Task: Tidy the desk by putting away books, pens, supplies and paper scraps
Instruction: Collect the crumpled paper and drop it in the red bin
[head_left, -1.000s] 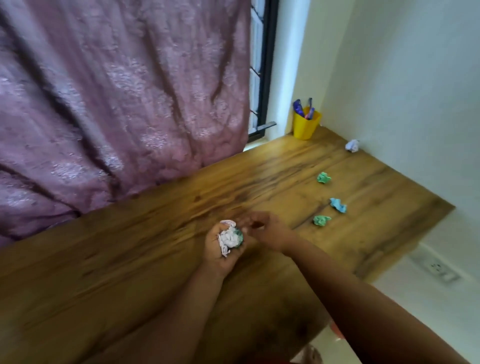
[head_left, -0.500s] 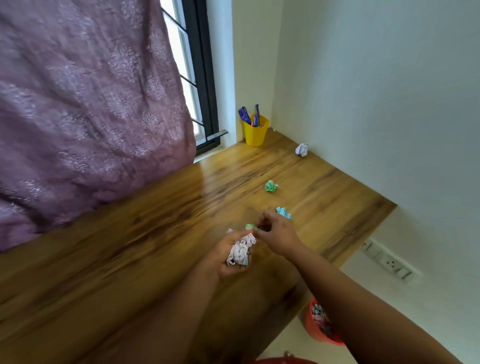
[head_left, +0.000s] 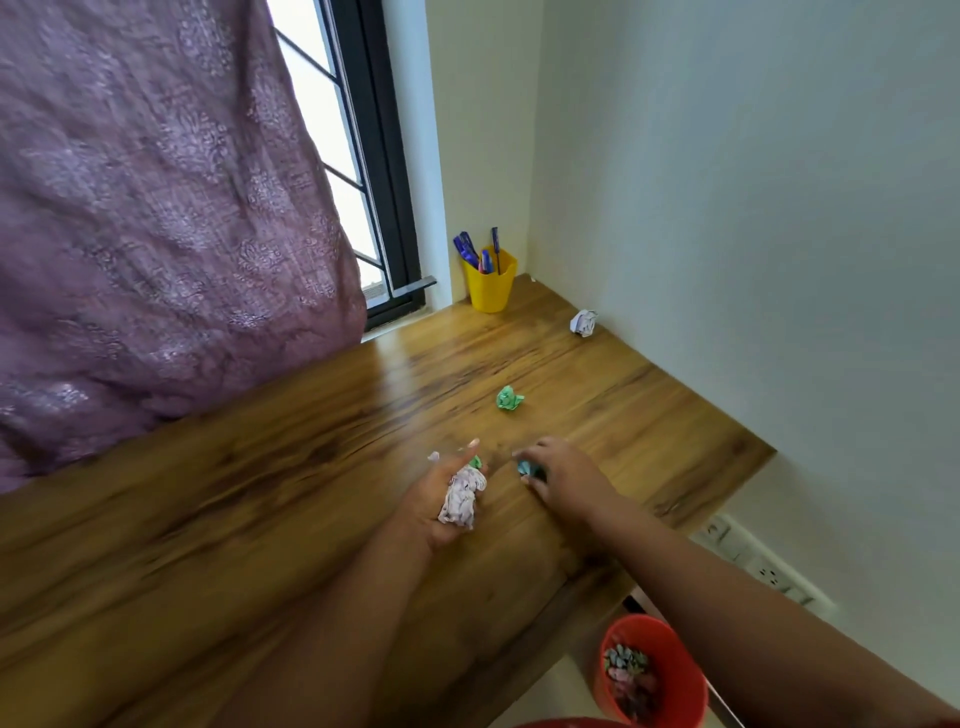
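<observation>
Left hand (head_left: 441, 499) cups two scraps (head_left: 460, 499), right-hand fingers (head_left: 535, 467) pinch one; two lie loose (head_left: 509, 399).

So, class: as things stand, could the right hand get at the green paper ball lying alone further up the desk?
Probably yes: bare desk lies between the right hand and the green paper ball. But that hand already grips a blue scrap.

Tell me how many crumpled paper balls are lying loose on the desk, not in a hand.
2: a green ball mid-desk and a white ball by the wall near the yellow cup. The hands could hide more.
</observation>
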